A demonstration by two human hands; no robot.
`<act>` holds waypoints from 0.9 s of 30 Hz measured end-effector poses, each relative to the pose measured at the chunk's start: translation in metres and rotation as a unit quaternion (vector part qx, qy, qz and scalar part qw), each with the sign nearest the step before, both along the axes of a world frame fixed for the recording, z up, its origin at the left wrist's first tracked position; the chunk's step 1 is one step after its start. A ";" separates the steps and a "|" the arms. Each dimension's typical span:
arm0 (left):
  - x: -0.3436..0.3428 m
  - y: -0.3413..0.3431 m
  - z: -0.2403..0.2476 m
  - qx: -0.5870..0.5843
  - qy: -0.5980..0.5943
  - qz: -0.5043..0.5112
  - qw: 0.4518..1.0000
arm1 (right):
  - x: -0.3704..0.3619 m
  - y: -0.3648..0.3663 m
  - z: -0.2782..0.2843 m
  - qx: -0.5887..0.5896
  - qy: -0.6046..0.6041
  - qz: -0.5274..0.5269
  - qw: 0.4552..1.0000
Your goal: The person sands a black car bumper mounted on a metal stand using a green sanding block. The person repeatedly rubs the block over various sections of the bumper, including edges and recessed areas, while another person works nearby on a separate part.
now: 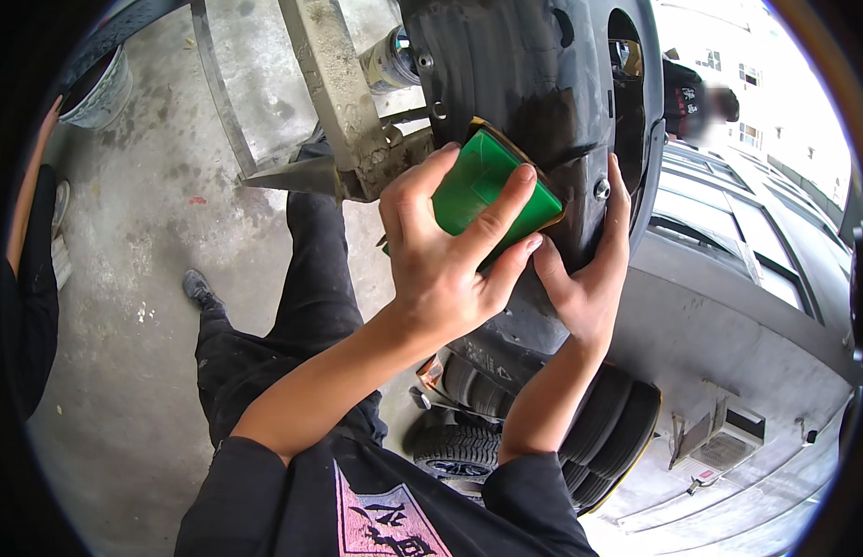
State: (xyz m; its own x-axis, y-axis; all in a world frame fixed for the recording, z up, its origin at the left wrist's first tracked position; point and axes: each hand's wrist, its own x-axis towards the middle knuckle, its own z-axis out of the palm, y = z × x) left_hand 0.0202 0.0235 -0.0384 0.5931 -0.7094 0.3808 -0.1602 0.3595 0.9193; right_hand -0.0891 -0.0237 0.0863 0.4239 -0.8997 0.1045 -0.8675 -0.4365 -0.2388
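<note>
My left hand point(441, 251) is closed around a green sanding block point(478, 181), with fingers spread over its back and the thumb along its lower edge. A brownish sheet shows along the block's edges, pressed to a dark car bumper point(506, 70). My right hand point(589, 278) grips the bumper's near end, its fingers stretched along the right side and the thumb on the face beside the block. A bolt point(602, 189) sits between thumb and fingers. The block hides the surface beneath it.
A dirty metal beam stand point(334, 93) with a pointed plate point(292, 174) stands left of the bumper. Beyond are a can point(391, 63) and a bucket point(102, 93). Stacked tyres point(617, 418) lie at lower right. One person's arm point(30, 176) shows at left, another person point(687, 97) farther off.
</note>
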 end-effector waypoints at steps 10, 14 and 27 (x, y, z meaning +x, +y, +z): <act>-0.002 0.004 -0.005 -0.004 -0.019 -0.012 1.000 | -0.006 -0.003 -0.005 0.015 -0.107 -0.001 0.994; 0.012 -0.024 0.015 -0.036 -0.017 0.007 0.999 | -0.005 -0.003 -0.003 0.041 -0.094 0.024 0.994; -0.016 0.006 -0.010 -0.047 -0.027 0.004 0.999 | 0.000 -0.006 0.001 0.055 -0.099 -0.007 0.994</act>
State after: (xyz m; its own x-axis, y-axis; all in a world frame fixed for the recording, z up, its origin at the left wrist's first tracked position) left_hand 0.0039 0.0297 -0.0481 0.5756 -0.6637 0.4778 -0.2131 0.4424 0.8712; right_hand -0.0896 -0.0294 0.0871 0.3918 -0.9161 0.0852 -0.8045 -0.3861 -0.4513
